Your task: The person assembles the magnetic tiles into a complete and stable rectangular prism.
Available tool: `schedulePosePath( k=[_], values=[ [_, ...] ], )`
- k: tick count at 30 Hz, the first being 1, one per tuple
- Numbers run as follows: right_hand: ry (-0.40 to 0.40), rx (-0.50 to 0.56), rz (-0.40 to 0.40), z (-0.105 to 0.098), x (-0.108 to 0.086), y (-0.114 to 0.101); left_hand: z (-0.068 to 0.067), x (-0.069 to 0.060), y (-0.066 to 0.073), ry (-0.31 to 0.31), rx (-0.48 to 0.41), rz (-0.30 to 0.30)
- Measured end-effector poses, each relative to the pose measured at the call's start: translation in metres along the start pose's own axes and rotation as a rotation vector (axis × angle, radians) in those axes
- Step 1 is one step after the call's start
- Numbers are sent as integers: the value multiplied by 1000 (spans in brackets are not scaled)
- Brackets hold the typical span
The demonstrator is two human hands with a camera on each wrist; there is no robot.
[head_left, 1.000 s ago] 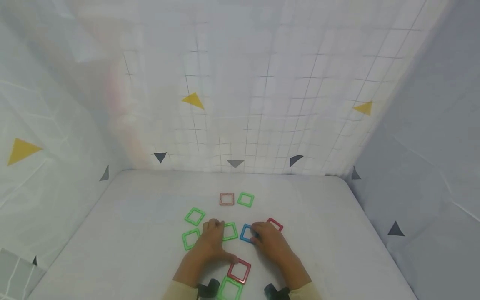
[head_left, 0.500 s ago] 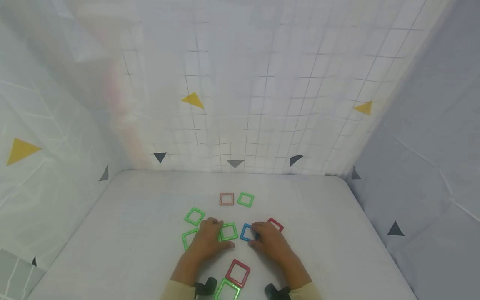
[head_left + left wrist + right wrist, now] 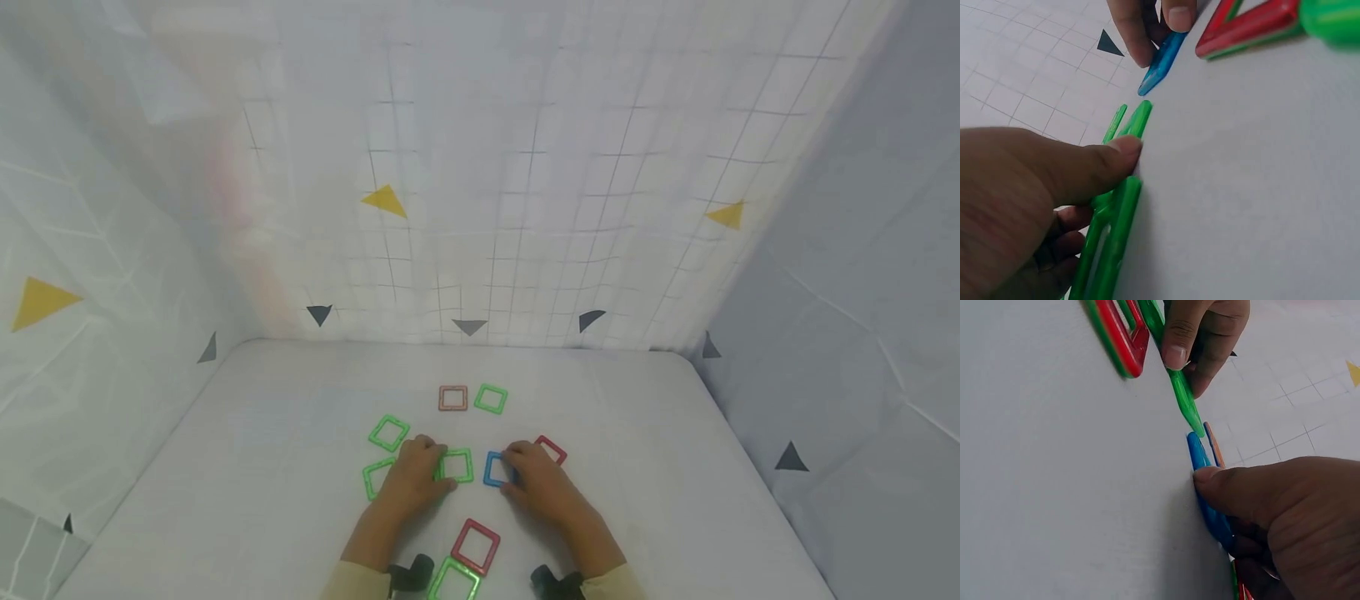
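Note:
In the head view, my left hand (image 3: 412, 477) holds a green square magnetic tile (image 3: 470, 465) by its left side, thumb at the near corner. The left wrist view shows that thumb pressed on the green tile (image 3: 1140, 119). Opposite it, my right hand (image 3: 542, 479) pinches a blue square magnetic tile (image 3: 488, 468), whose right part is hidden by the fingers. The thumb lies along the blue tile (image 3: 1196, 449) in the right wrist view. A small gap separates the blue tile from the green one. Both tiles lie flat at the table surface.
Nearer me, a red tile (image 3: 483, 527) touches a green tile (image 3: 440, 578). Another red tile (image 3: 553, 445) is partly behind my right hand. Two green tiles lie left of my left hand. An orange-red tile (image 3: 453, 387) and a green tile (image 3: 477, 398) lie farther back.
My left thumb has left the near red tile and come up to the green tile, which has turned and shifted slightly. The blue tile has turned slightly in my right hand.

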State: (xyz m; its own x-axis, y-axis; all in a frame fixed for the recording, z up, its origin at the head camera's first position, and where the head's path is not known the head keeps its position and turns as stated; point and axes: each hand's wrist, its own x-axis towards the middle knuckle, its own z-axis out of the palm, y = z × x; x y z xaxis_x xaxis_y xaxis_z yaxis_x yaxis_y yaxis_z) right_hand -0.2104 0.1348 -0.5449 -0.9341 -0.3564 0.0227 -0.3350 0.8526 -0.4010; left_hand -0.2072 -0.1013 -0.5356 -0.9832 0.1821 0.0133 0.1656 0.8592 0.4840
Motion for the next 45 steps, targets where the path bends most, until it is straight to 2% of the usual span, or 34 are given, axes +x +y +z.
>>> schedulePosePath(
  k=[7,16,32,38,45],
  values=[
    [-23,38,12,0,2,0,-2,-1,0,-37,-17,18],
    [-41,55,-39,-4,0,-3,4,0,-3,-70,-38,24],
    [-37,70,-84,-6,-3,-6,5,0,-2,-76,-7,70],
    [-28,87,-81,-7,-2,-7,4,-2,-1,-67,-15,67],
    [-26,91,-61,-3,-1,-6,1,-4,1,-84,-28,63]
  ],
)
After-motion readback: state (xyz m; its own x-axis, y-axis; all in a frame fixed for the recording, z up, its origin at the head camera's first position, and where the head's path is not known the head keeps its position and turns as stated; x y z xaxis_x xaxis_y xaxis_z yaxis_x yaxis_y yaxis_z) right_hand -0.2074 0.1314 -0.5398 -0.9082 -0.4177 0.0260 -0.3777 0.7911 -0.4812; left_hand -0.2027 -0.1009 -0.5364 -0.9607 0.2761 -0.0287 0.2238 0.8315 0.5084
